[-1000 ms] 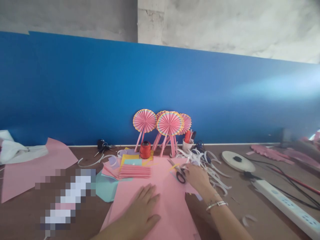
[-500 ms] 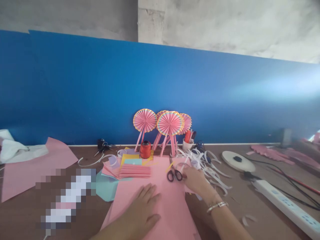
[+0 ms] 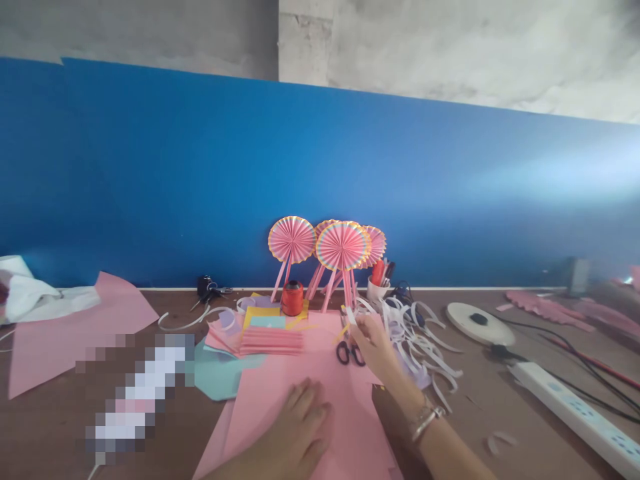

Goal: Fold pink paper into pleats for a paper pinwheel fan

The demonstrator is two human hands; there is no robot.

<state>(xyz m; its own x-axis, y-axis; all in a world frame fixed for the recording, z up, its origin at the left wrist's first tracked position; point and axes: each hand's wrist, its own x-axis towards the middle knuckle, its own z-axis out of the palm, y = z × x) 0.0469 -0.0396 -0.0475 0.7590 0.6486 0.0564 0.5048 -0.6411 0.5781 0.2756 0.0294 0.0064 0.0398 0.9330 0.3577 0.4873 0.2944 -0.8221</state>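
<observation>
We count four pleated fans (image 3: 343, 245), seemingly complete; one pleated pink bundle (image 3: 271, 341), folded; pink sheets (image 3: 260, 393), unpleated, beneath our flat, empty left hand (image 3: 300, 433); right hand (image 3: 375, 347) beside scissors (image 3: 349, 350) (its grip we cannot tell).

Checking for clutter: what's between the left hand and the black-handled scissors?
Just bare pink paper between the left hand and the black-handled scissors; nothing else on that stretch, per the head view.

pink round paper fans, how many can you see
4. One pink, round, pleated paper fan is at left; another is front right; two more are partly hidden behind it, one at upper left, one at right. Others could be hidden there.
</observation>
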